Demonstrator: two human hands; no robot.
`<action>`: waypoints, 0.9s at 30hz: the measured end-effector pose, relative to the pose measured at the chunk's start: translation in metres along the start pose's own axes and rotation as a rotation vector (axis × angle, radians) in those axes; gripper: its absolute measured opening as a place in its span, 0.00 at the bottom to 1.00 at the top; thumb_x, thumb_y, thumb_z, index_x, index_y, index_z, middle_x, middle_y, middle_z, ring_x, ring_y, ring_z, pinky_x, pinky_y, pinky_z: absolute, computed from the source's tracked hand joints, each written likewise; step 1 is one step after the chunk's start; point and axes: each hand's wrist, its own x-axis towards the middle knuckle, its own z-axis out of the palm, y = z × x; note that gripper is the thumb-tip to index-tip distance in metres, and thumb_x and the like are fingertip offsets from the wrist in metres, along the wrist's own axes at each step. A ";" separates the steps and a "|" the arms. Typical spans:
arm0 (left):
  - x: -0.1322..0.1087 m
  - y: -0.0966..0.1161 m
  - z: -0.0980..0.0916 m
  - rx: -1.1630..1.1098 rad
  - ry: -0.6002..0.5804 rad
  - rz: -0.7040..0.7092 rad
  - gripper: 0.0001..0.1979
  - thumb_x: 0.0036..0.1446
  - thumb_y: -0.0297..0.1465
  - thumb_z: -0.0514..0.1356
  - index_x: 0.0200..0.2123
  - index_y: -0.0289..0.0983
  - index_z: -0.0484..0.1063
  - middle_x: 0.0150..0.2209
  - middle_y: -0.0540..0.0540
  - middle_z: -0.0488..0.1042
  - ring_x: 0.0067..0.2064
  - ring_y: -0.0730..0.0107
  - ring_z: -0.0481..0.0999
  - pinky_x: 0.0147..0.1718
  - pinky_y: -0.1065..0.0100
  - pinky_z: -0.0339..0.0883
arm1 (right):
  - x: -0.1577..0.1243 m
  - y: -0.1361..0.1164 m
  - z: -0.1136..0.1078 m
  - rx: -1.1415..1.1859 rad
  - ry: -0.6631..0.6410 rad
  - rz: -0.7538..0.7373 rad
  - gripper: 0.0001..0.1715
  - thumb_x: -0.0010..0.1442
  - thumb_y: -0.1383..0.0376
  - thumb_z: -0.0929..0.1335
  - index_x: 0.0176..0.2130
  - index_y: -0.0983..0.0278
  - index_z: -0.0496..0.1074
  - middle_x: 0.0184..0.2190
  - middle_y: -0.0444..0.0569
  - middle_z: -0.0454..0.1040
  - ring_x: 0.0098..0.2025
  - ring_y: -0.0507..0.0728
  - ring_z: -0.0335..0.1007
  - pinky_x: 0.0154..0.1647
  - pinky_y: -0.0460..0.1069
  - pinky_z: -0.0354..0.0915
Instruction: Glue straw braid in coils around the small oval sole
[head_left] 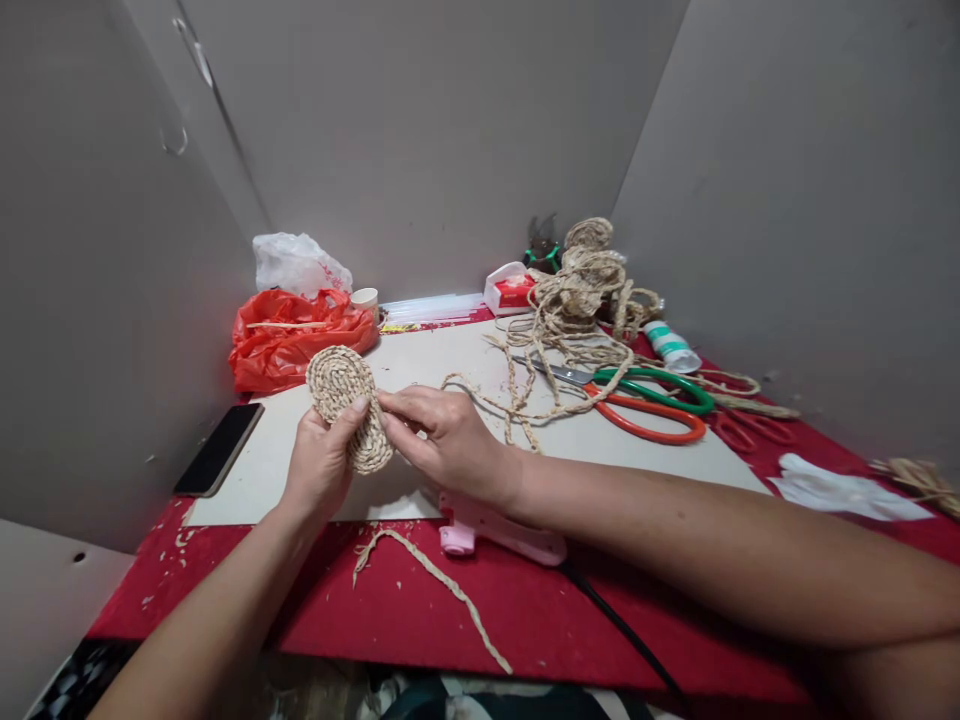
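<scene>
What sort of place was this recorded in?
Probably a handicraft workspace, though whether in a home or a workshop I can't tell. The signs are a heap of braided cord, a pair of large scissors and a coiled oval piece of similar-looking cord.

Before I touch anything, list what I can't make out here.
All in the head view:
Braided oval coil: its far face is turned away, over the left hand's hidden fingers.
Right hand: too small to tell whether its fingertips pinch a strand.
Pink glue gun: partly behind the right wrist.
Red plastic bag: crumpled folds hide its inside.
Black cord: cut off by the bottom edge.
</scene>
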 end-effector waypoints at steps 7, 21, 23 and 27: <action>0.003 -0.008 -0.004 0.010 0.027 0.048 0.15 0.43 0.32 0.70 0.35 0.34 0.74 0.32 0.46 0.79 0.32 0.67 0.78 0.34 0.68 0.71 | 0.000 0.003 0.008 0.050 -0.097 0.077 0.14 0.61 0.70 0.61 0.35 0.71 0.76 0.25 0.51 0.74 0.27 0.51 0.68 0.32 0.45 0.64; 0.005 0.002 -0.007 -0.083 0.010 -0.005 0.14 0.41 0.30 0.71 0.33 0.33 0.74 0.27 0.51 0.76 0.25 0.74 0.73 0.26 0.73 0.68 | 0.016 0.003 -0.021 0.219 -0.044 0.344 0.16 0.60 0.65 0.65 0.43 0.68 0.78 0.38 0.53 0.80 0.34 0.54 0.76 0.37 0.48 0.69; 0.004 0.002 -0.007 -0.072 0.004 -0.011 0.14 0.41 0.31 0.70 0.33 0.33 0.74 0.27 0.50 0.76 0.26 0.75 0.73 0.27 0.73 0.68 | 0.019 0.006 -0.017 0.358 -0.049 0.415 0.13 0.58 0.65 0.66 0.38 0.66 0.80 0.32 0.50 0.80 0.30 0.52 0.74 0.32 0.47 0.68; 0.002 0.001 -0.006 -0.057 -0.024 -0.019 0.13 0.42 0.31 0.70 0.33 0.33 0.75 0.27 0.50 0.76 0.26 0.75 0.72 0.26 0.73 0.68 | 0.022 0.008 -0.009 0.527 -0.091 0.511 0.10 0.54 0.65 0.68 0.31 0.67 0.79 0.21 0.45 0.75 0.22 0.48 0.65 0.25 0.45 0.63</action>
